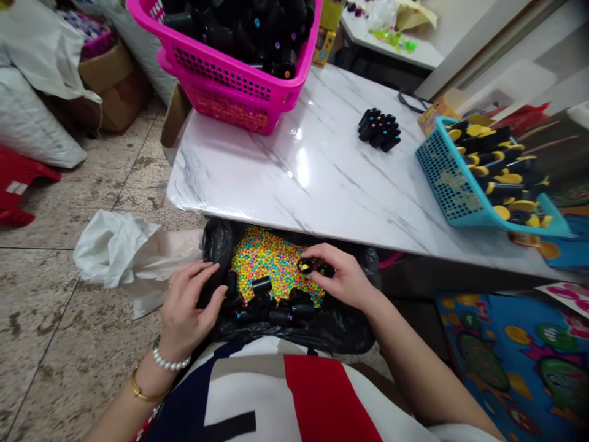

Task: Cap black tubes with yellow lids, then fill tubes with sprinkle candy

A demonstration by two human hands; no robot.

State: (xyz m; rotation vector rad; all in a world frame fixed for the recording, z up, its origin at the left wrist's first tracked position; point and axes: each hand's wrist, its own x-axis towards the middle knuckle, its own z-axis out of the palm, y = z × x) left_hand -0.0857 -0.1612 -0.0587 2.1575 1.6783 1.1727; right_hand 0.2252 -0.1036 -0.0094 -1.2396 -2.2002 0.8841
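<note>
In front of my body sits a container lined with a black plastic bag (pixel 345 328), filled with small multicoloured beads (pixel 262 255). Several black cylindrical bottles (pixel 262 284) lie on the beads along the near side. My right hand (pixel 338 273) is closed around small black bottles (pixel 305 266) just above the beads at the right; yellowish bits show in the mouth of one. At the left edge of the bag, my left hand (pixel 191 301) holds nothing, its thumb apart from the other fingers.
A white marbled table (pixel 294 178) stands just beyond the container. On it are stacked pink baskets (pixel 225 83) heaped with black bottles, a cluster of black bottles (pixel 380 130), and a blue basket (pixel 453 190) of black-and-yellow pieces. A white bag (pixel 115 245) lies on the floor at left.
</note>
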